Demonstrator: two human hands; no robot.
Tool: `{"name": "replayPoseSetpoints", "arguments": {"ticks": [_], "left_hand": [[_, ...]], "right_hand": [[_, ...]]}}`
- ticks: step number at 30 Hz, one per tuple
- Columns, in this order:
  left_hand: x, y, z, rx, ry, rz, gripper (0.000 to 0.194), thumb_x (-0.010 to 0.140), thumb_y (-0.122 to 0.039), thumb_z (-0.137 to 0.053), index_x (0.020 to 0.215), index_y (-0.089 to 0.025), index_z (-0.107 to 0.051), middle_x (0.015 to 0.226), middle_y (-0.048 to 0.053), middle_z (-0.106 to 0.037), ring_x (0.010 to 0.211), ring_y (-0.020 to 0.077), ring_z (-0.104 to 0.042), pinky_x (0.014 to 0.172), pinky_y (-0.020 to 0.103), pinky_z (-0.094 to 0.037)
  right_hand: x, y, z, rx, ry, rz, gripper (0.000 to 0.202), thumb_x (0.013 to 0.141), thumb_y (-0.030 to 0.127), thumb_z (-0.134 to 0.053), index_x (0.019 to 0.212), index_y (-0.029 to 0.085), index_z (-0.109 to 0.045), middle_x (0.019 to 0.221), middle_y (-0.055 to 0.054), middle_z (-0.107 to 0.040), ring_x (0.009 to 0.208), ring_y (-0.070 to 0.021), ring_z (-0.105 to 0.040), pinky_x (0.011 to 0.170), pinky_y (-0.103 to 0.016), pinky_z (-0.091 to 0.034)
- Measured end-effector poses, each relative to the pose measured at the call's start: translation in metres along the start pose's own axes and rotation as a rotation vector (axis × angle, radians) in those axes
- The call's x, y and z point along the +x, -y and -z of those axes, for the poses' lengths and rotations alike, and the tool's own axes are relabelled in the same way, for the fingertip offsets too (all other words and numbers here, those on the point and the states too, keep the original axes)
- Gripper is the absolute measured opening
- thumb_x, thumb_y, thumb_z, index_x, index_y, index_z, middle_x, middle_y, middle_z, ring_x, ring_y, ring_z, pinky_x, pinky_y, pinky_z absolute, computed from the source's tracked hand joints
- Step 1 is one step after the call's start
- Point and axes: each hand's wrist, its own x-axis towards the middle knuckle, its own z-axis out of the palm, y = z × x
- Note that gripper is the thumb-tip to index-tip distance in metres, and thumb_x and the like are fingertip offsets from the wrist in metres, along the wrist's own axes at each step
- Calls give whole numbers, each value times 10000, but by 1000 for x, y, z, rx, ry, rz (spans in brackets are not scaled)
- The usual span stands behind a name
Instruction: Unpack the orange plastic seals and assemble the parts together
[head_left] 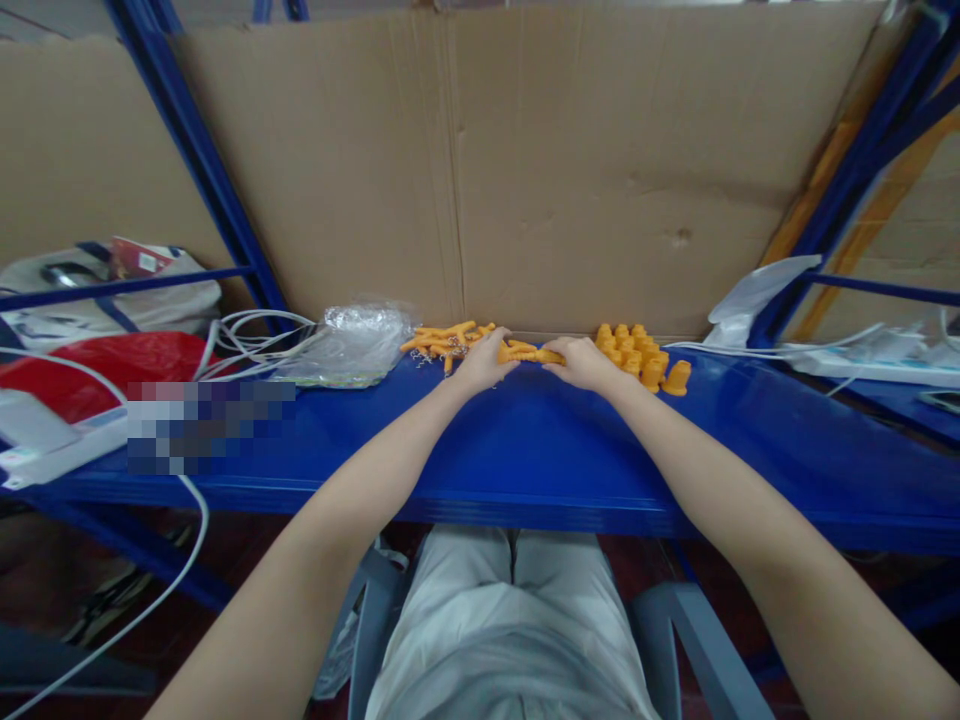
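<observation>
On the blue table (pixel 525 450), a pile of orange pieces with small metal chains (pixel 442 340) lies beside my left hand (pixel 484 365). My left hand is closed on one end of an orange piece (pixel 521 351) near the table's back edge. The piece's other end is pinched by my right hand (pixel 585 362). Its exact shape is too small to make out between my fingers. Just right of my right hand stand several orange cup-like pieces (pixel 637 350) in close rows, with one (pixel 677 378) at their front right corner.
Clear plastic bags (pixel 352 345), white cables (pixel 255 325), a red bag (pixel 112 370) and a white power strip (pixel 67 440) lie at the left. Cardboard (pixel 562 170) rises behind the table between blue posts. More cables (pixel 765 352) run along the right.
</observation>
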Motion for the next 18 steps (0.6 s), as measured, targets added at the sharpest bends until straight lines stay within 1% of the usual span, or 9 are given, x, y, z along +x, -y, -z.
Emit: {"name": "replayPoseSetpoints", "arguments": {"ticks": [3,8,12,15,18], "left_hand": [[-2,-7,4,48,5,10,382,806,-208,-749,1169,-184,-630,1182,95,-739,1135,249,-698,1034,380,-524],[-2,-13,6,65,-14,61,407,808,-216,-792,1197,-190,-673,1196,86,-749,1141,245,-702,1028,349,-529],[-2,-13,8,77,-29,97,358,850,-246,-774,1197,-193,-704,1168,84,-767,1103,249,-714,1020,367,-537],[-5,-15,12,116,-1,109,296,872,-297,-759,1150,-201,-731,1113,89,-779,1065,272,-725,979,391,-553],[-8,-18,15,169,39,119,273,884,-359,-743,1112,-210,-743,1050,97,-779,1053,309,-729,924,404,-561]], "right_hand": [[-1,1,2,-12,17,-5,371,972,265,-581,1315,160,-676,1256,-156,-726,1188,-295,-666,999,-408,-485],[-3,3,7,-23,24,-10,374,991,276,-551,1328,162,-666,1237,-154,-727,1174,-289,-666,1000,-407,-474],[-2,4,8,-33,28,-9,376,991,283,-549,1334,180,-663,1222,-145,-730,1157,-283,-668,987,-399,-476],[-2,4,7,-38,47,-20,389,996,291,-541,1349,175,-656,1248,-152,-719,1173,-285,-663,993,-392,-473],[-3,3,5,-32,54,-20,397,998,295,-540,1356,167,-652,1253,-158,-716,1177,-285,-663,994,-386,-475]]}}
